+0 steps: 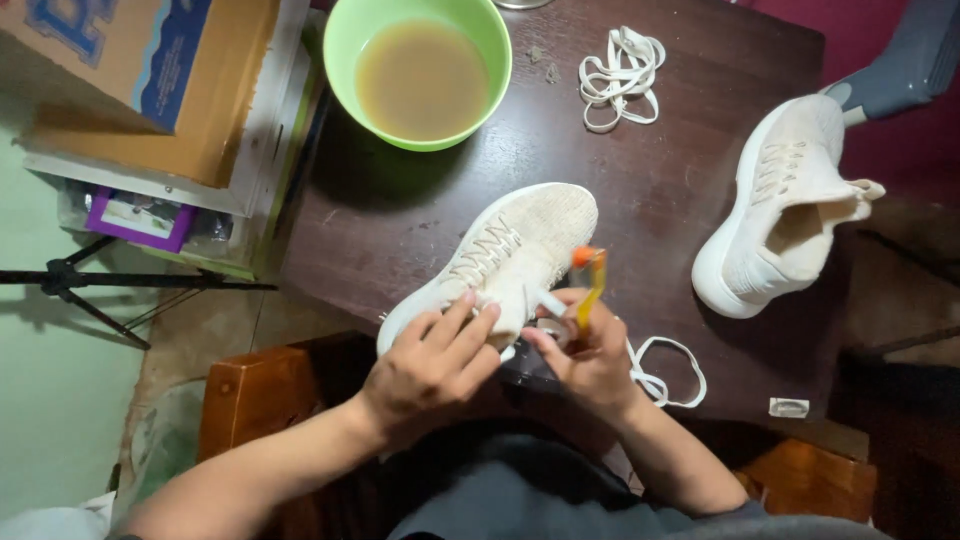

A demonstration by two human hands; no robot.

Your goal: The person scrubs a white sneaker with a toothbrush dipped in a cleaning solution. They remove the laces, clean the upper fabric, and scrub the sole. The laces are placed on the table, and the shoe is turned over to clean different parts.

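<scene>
the left hand (432,357) lies with fingers spread over the heel end of a cream knit shoe (497,260), steadying it at the near edge of the dark wooden table (650,180). the right hand (590,355) is closed around an orange-and-yellow toothbrush (590,280), its head up against the shoe's side.

a loose white lace (665,370) curls at 3 o'clock from the right hand, touching the wrist. a small white tag (788,407) sits further out at 4 o'clock, near the table's corner.

at 10 o'clock from the hands, off the table's left edge, a brown cardboard box (200,90) with blue printed panels rests on a flat white box, with a small purple-framed package (140,218) tucked beneath. a black tripod (90,285) stands at 9 o'clock on the floor.

a green bowl (418,70) of murky brown liquid sits at 12 o'clock. a second bundle of white lace (620,75) lies at 1 o'clock, and the second cream shoe (785,210) at 2 o'clock overhangs the right edge. bare tabletop stretches between the two shoes and below the bowl.
</scene>
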